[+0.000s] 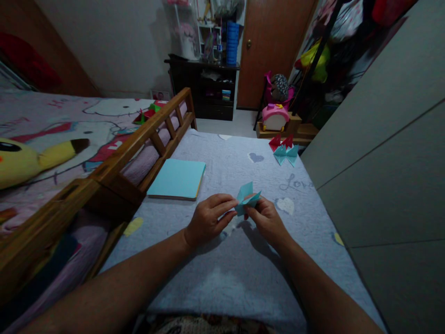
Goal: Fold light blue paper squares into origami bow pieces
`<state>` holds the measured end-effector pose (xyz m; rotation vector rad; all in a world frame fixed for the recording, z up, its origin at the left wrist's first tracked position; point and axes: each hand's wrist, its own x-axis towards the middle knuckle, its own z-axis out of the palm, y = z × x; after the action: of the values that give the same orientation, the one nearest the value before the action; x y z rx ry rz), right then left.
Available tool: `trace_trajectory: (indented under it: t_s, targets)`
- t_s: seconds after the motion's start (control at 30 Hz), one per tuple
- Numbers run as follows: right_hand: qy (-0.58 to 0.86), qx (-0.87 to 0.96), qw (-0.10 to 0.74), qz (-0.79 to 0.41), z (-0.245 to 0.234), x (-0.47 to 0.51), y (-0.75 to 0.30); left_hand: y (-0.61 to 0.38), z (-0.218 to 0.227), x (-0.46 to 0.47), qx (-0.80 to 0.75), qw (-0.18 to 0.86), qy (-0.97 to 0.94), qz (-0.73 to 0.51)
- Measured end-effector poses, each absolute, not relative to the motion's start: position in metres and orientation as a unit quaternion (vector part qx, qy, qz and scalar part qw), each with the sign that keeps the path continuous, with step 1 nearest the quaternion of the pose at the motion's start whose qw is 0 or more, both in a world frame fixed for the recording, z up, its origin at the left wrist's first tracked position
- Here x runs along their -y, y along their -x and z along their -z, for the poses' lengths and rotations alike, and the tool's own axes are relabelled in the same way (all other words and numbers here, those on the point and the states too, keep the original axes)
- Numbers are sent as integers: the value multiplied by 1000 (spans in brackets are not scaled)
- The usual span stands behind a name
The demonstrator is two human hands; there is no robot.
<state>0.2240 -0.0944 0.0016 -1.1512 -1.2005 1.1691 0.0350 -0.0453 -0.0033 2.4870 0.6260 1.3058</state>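
Observation:
Between my hands, a little above the sheet, is a light blue folded origami paper (246,191) with flaps standing up. My left hand (211,214) pinches its left corner between thumb and fingers. On the other side my right hand (267,218) grips it, thumb on the near face and fingers partly hidden behind. A square stack of origami paper (177,178), light blue on top, lies to the left beyond my left hand. At the far right of the bed, light blue folded pieces (285,154) sit in front of red folded pieces (281,141).
A wooden bed rail (149,134) runs along the left, with a yellow plush toy (38,160) on the bed beyond it. A pale cabinet wall (375,153) closes off the right side. Past the far edge stands a pink toy case (275,117).

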Motion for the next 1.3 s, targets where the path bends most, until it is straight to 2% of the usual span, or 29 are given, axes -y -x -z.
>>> trace_trajectory:
  t_s: [0.77, 1.13, 1.3]
  targets:
    - [499, 645, 459, -353, -10, 100, -227, -34, 3, 43, -226, 261, -840, -419]
    - [485, 664, 448, -352, -10, 101, -227, -31, 0, 42, -214, 320, -822, -419]
    - [471, 672, 449, -354, -10, 101, -226, -30, -1, 41, -221, 392, -793, -412]
